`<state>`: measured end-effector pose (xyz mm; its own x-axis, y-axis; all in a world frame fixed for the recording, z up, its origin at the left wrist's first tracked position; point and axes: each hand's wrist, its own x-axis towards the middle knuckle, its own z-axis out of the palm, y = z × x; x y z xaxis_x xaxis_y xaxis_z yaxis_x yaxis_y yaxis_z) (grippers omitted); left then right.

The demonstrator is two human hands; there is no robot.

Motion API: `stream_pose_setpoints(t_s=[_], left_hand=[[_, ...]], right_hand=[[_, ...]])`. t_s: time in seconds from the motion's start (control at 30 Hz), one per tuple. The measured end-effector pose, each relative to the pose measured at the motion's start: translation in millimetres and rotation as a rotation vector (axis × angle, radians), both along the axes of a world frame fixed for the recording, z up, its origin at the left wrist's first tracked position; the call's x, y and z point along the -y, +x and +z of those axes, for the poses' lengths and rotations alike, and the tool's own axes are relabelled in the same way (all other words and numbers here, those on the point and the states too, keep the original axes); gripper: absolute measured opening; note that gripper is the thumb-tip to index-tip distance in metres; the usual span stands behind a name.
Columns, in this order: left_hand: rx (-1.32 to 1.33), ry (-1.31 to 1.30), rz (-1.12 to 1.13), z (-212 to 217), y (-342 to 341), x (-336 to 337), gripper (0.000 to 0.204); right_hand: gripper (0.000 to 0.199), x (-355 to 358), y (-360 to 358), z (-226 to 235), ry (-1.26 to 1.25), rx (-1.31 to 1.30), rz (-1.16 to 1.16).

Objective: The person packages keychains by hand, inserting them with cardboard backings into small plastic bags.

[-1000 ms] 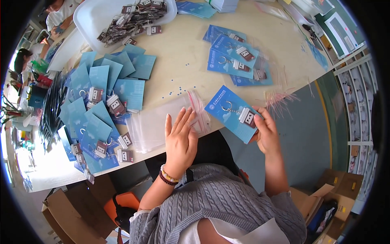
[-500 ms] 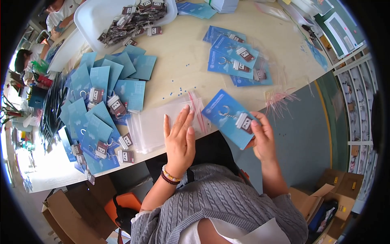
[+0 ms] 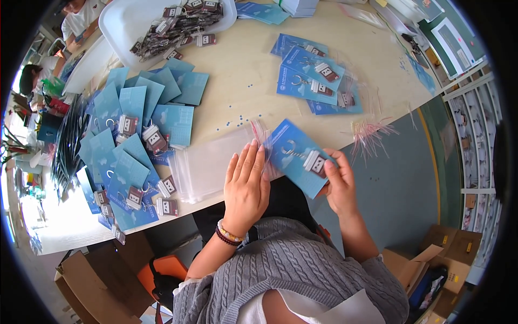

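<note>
My right hand (image 3: 339,186) grips a blue card (image 3: 291,141) by its lower right edge, thumb on top. On that card lies a keychain (image 3: 314,162) with a brown-and-white charm and a metal ring. Flat on a stack of clear zip bags (image 3: 208,164) rests my left hand (image 3: 246,186), fingers stretched out and holding nothing. The bags' pink-edged openings (image 3: 259,132) reach toward the card's left edge; whether the card overlaps them is unclear. Left of the bags spread many blue cards (image 3: 175,123), several with keychains (image 3: 155,139) attached.
Finished-looking cards with keychains (image 3: 308,81) lie in a pile at the far right. A white tub (image 3: 116,32) full of keychains stands at the back left. Pink strips (image 3: 367,132) hang over the table edge. Cardboard boxes (image 3: 102,281) flank me below; other people (image 3: 81,24) sit far left.
My right hand has brought the card a little left, toward the bags. My left hand has shifted slightly right, its fingers now closer together.
</note>
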<state>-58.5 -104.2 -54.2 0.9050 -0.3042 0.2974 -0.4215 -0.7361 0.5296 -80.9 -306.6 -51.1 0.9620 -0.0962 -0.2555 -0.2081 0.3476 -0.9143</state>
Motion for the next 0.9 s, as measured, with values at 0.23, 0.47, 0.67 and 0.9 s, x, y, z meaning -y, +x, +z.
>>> stream_pose_setpoints(t_s=[0.23,0.47,0.67,0.9], left_hand=[[-0.001,-0.011,0.056,6.7,1.0,5.6,0.045],[0.009,0.011,0.049,4.4,1.9,8.1,0.041],[0.098,0.048,-0.15,2.1,-0.1,2.4,0.048],[0.123,-0.011,-0.276,14.5,0.5,11.1,0.046]], right_hand=[[0.029,-3.9,-3.4,0.7,0.058,-0.008,0.006],[0.028,-4.3,-6.9,3.3,-0.023,-0.048,0.186],[0.028,9.9,9.8,12.5,-0.092,-0.033,0.378],[0.028,7.5,26.0,16.4,-0.174,-0.107,0.434]])
